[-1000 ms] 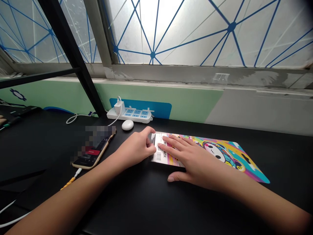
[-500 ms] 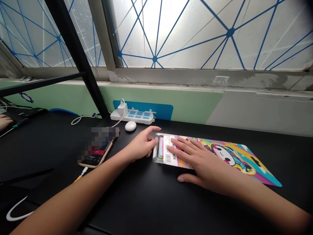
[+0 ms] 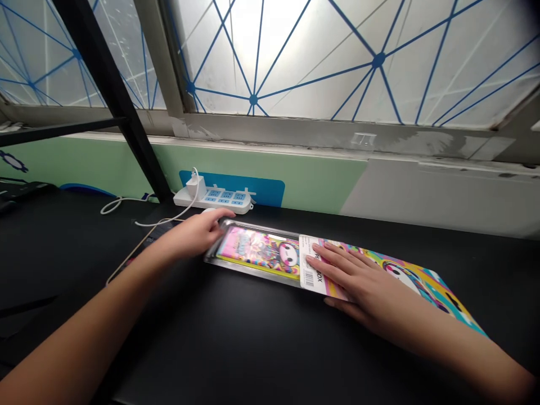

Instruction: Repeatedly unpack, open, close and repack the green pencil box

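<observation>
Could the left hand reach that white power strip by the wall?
Probably yes. The power strip lies just beyond the left hand, with little but a thin cable between, though that hand holds the end of the tray.

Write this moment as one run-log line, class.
left hand grips end of clear plastic tray | tray partly out of colourful cardboard sleeve | right hand flat on sleeve

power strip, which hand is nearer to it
Left. The left hand sits in front of the power strip, at the end of the tray; the right hand lies flat on the colourful sleeve, farther right.
</observation>
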The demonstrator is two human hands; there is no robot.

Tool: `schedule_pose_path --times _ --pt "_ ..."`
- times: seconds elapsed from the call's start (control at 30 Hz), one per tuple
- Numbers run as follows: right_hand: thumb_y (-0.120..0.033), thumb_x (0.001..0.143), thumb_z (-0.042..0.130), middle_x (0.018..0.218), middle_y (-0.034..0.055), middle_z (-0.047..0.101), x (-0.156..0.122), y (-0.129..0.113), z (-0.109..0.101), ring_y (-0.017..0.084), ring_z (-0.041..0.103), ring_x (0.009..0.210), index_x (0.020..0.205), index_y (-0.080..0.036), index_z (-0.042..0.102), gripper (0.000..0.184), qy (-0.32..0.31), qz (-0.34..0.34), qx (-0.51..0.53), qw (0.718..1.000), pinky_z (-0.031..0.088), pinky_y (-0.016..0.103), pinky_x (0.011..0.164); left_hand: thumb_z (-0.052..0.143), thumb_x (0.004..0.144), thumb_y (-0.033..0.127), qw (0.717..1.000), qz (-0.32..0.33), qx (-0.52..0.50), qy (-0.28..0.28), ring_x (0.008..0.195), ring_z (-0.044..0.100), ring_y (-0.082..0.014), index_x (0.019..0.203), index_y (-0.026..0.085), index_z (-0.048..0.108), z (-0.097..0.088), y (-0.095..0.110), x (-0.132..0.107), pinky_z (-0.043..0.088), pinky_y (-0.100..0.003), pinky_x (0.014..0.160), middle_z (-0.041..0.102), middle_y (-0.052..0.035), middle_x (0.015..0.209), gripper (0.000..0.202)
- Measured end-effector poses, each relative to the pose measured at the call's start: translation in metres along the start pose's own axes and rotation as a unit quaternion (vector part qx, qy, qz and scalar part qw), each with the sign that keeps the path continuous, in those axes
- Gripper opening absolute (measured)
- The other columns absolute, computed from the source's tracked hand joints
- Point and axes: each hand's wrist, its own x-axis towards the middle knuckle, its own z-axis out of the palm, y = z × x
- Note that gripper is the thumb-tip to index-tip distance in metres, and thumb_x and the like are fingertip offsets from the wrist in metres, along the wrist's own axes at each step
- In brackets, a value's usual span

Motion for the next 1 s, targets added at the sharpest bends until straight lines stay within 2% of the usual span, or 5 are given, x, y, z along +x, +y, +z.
schedule_pose_path --times 0.23,0.37,0.53,0.7,1.0 --pt "-0.034 0.102 0.046 0.165 0.0071 0.039 -0.003 0.002 -0.003 0.034 0.036 0.151 0.159 -0.034 0.038 0.058 0.004 0.016 0.022 1.000 0.041 0.063 0.114 0.046 0.096 0.038 0.979 -0.050 0.193 0.041 0.093 0.069 -0.0298 0.137 0.026 0.061 -0.005 -0.004 -0.003 0.052 -0.036 0.075 0.074 -0.0085 0.106 0.045" --pt "-0.029 0.100 0.046 0.164 0.0105 0.040 -0.003 0.002 -0.001 0.037 0.037 0.150 0.158 -0.030 0.041 0.058 0.013 0.015 0.016 1.000 0.042 0.064 0.113 0.046 0.101 0.037 0.938 0.143 0.254 0.187 0.122 0.058 -0.0347 0.138 0.016 0.062 0.032 0.024 -0.010 0.050 -0.046 0.099 0.063 -0.0167 0.134 0.045" --pt "-0.019 0.099 0.041 0.164 0.0100 0.041 -0.001 0.007 0.003 0.035 0.039 0.149 0.158 -0.030 0.041 0.059 0.038 0.000 0.002 0.999 0.042 0.063 0.113 0.044 0.105 0.051 0.924 0.301 0.220 0.081 0.130 0.056 -0.0322 0.141 0.023 0.059 0.069 0.050 -0.017 0.045 -0.050 0.108 0.060 -0.0124 0.146 0.048" --pt "-0.013 0.098 0.036 0.166 0.0070 0.037 0.000 0.016 0.004 0.034 0.035 0.151 0.160 -0.033 0.037 0.065 0.020 0.010 -0.006 1.000 0.039 0.063 0.115 0.049 0.094 0.075 0.928 0.281 0.240 0.041 0.146 0.044 -0.0369 0.154 0.028 0.047 0.067 0.041 -0.009 0.035 -0.057 0.116 0.043 -0.0112 0.162 0.076" --pt "0.001 0.082 0.037 0.165 -0.0013 0.036 -0.016 0.045 -0.004 0.031 0.038 0.149 0.160 -0.043 0.032 0.089 0.020 0.040 -0.033 0.998 0.043 0.062 0.113 0.051 0.096 0.070 0.942 0.242 0.231 0.010 0.153 0.035 -0.0341 0.159 0.034 0.039 0.061 0.038 -0.004 0.026 -0.058 0.121 0.033 -0.0071 0.167 0.073"
